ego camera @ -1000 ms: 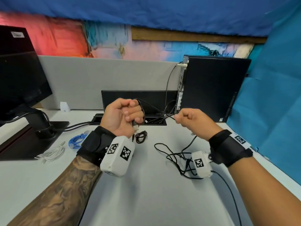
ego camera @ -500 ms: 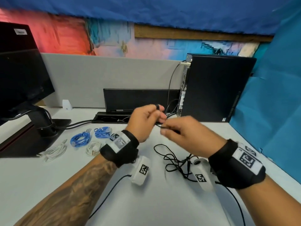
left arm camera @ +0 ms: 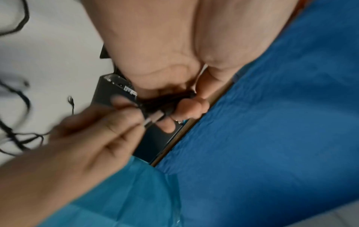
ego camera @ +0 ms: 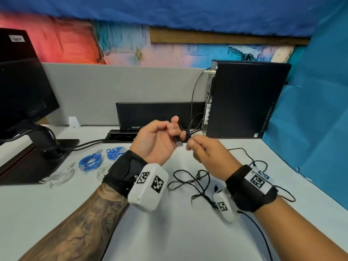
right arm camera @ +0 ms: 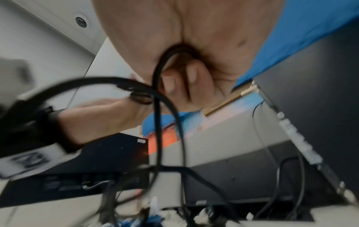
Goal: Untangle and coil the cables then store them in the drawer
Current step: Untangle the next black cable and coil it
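Holding: the left hand (ego camera: 160, 140) has its fingers curled round a small bundle of thin black cable (ego camera: 181, 140), its metal plug end poking out below the fingertips; the wrist view shows the thumb and fingers clamped on the dark loops.
Right hand: the right hand (ego camera: 205, 153) pinches the same black cable just beside the left fingertips, and a strand loops out through its curled fingers (right arm camera: 180, 83).
Key relation: both hands meet above the white bench (ego camera: 56, 213), touching or nearly so; the uncoiled tail of the black cable (ego camera: 190, 182) lies on the bench below and toward the right wrist, running roughly left to right, so the right hand is nearer for feeding slack.
Judgement: another wrap onto the left hand's bundle looks due.
Outward: two coiled blue cables (ego camera: 90, 162) and loose white cables (ego camera: 62, 176) lie to the left near the black monitor stand (ego camera: 47, 149); a black computer tower (ego camera: 244, 98) stands behind. No drawer is in view.
Change: a second ago the hands were well apart; half a second ago they had closed, and the left palm now turns upward.
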A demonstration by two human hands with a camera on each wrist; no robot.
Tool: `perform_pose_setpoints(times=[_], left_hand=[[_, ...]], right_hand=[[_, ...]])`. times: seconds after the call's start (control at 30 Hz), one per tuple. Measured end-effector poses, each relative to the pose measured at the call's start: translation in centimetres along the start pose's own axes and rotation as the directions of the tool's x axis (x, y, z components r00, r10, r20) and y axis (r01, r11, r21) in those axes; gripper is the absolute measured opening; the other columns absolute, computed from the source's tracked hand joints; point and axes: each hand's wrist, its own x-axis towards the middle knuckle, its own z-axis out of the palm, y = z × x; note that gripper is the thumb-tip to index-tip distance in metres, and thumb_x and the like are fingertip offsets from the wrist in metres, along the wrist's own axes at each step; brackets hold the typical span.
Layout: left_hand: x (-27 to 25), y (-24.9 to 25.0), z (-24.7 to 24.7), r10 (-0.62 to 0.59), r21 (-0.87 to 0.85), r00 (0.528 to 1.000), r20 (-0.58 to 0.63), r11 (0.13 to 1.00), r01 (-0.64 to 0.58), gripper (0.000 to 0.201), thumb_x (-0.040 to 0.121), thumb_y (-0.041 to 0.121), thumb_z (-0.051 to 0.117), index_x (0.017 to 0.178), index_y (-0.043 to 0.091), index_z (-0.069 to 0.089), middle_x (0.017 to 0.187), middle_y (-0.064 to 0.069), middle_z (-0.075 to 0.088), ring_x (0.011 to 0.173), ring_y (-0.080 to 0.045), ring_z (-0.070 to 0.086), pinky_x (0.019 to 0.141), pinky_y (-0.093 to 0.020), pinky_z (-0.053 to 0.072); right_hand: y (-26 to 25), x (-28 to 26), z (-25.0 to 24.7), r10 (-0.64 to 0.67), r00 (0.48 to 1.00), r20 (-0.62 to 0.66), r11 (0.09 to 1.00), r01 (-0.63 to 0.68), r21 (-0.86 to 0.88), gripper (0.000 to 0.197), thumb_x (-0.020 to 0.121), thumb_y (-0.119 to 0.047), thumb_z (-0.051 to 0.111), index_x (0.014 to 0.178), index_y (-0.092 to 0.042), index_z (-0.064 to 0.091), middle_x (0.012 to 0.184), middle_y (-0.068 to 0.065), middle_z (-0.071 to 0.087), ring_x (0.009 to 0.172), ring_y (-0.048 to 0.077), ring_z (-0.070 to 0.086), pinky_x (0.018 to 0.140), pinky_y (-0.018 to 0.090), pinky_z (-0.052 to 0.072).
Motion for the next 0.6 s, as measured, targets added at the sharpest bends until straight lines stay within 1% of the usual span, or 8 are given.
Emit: perform_pose_setpoints(times=[0.1, 0.17, 0.3, 0.4, 0.43, 0.5, 0.57, 0.6], left_hand=[[0.4, -0.1, -0.5, 0.152, 0.011, 0.983, -0.103, 0.988, -0.152, 0.029, 0.102, 0.005, 0.034, 0.102, -0.004, 0.061, 0.080, -0.006, 0.066, 0.070, -0.014, 0.067, 0.091, -0.037, 0.055], [0.8, -0.2, -1.0, 0.228, 0.071, 0.962, -0.153, 0.973, -0.219, 0.027, 0.103, 0.004, 0.037, 0.103, -0.003, 0.062, 0.087, -0.009, 0.072, 0.079, -0.015, 0.072, 0.092, -0.036, 0.054], [2.3, 1.2, -1.8, 0.318, 0.000, 0.919, -0.234, 0.945, -0.327, 0.028, 0.104, 0.003, 0.038, 0.128, -0.005, 0.051, 0.101, -0.012, 0.072, 0.086, -0.018, 0.074, 0.082, -0.030, 0.058], [3.3, 1.5, -1.8, 0.397, 0.135, 0.892, -0.216, 0.917, -0.375, 0.024, 0.102, 0.001, 0.042, 0.122, -0.004, 0.054, 0.103, -0.014, 0.073, 0.092, -0.022, 0.074, 0.089, -0.033, 0.056], [3.5, 1.5, -1.7, 0.451, 0.302, 0.875, -0.176, 0.871, -0.388, 0.021, 0.101, 0.000, 0.045, 0.117, -0.003, 0.059, 0.102, -0.014, 0.074, 0.094, -0.024, 0.074, 0.091, -0.035, 0.056], [3.7, 1.1, -1.9, 0.520, 0.699, 0.854, -0.025, 0.619, -0.357, 0.020, 0.099, 0.000, 0.051, 0.112, 0.000, 0.065, 0.098, -0.012, 0.076, 0.092, -0.020, 0.074, 0.086, -0.033, 0.059], [3.8, 1.1, -2.5, 0.414, 0.907, 0.896, 0.159, 0.297, -0.298, 0.019, 0.099, 0.003, 0.053, 0.106, 0.006, 0.070, 0.088, -0.003, 0.075, 0.081, -0.008, 0.072, 0.071, -0.023, 0.057], [3.7, 1.3, -2.5, 0.325, 0.936, 0.923, 0.203, 0.211, -0.281, 0.021, 0.100, 0.006, 0.051, 0.098, 0.010, 0.071, 0.082, 0.001, 0.072, 0.074, -0.005, 0.068, 0.066, -0.022, 0.053]], right_hand=[[-0.7, 0.0, 1.2, 0.024, 0.998, 0.065, 0.998, -0.027, 0.058, 0.025, 0.107, -0.029, 0.048, 0.093, -0.024, 0.068, 0.058, -0.007, 0.050, 0.050, 0.003, 0.042, 0.054, 0.016, 0.038], [-1.5, 0.3, 1.1, 0.024, 0.995, 0.098, 0.999, -0.028, 0.040, 0.026, 0.106, -0.029, 0.050, 0.094, -0.021, 0.071, 0.059, -0.006, 0.053, 0.049, 0.003, 0.045, 0.053, 0.013, 0.038], [-2.6, 1.0, 0.8, 0.044, 0.976, 0.215, 0.999, -0.037, -0.039, 0.034, 0.104, -0.037, 0.053, 0.086, -0.014, 0.070, 0.060, -0.002, 0.054, 0.050, 0.004, 0.044, 0.054, 0.024, 0.042], [-3.1, 1.5, 0.5, -0.012, 0.956, 0.293, 0.989, 0.054, -0.138, 0.041, 0.104, -0.040, 0.052, 0.076, -0.011, 0.059, 0.067, 0.009, 0.056, 0.055, 0.014, 0.046, 0.059, 0.037, 0.046], [-3.4, 1.8, 0.2, -0.025, 0.951, 0.307, 0.981, 0.082, -0.175, 0.040, 0.103, -0.040, 0.052, 0.076, -0.012, 0.059, 0.068, 0.010, 0.056, 0.058, 0.018, 0.047, 0.061, 0.040, 0.046], [-3.8, 2.7, -1.2, -0.050, 0.958, 0.284, 0.974, 0.109, -0.198, 0.033, 0.101, -0.038, 0.056, 0.078, -0.015, 0.063, 0.067, 0.008, 0.055, 0.059, 0.021, 0.049, 0.059, 0.040, 0.047], [-4.0, 3.8, -2.9, -0.072, 0.977, 0.203, 0.987, 0.099, -0.127, 0.023, 0.098, -0.031, 0.063, 0.080, -0.019, 0.069, 0.064, 0.008, 0.055, 0.055, 0.017, 0.048, 0.053, 0.029, 0.046], [-4.0, 4.3, -3.7, -0.070, 0.983, 0.167, 0.993, 0.083, -0.078, 0.017, 0.096, -0.026, 0.066, 0.081, -0.020, 0.073, 0.062, 0.008, 0.055, 0.055, 0.014, 0.047, 0.053, 0.021, 0.044]])
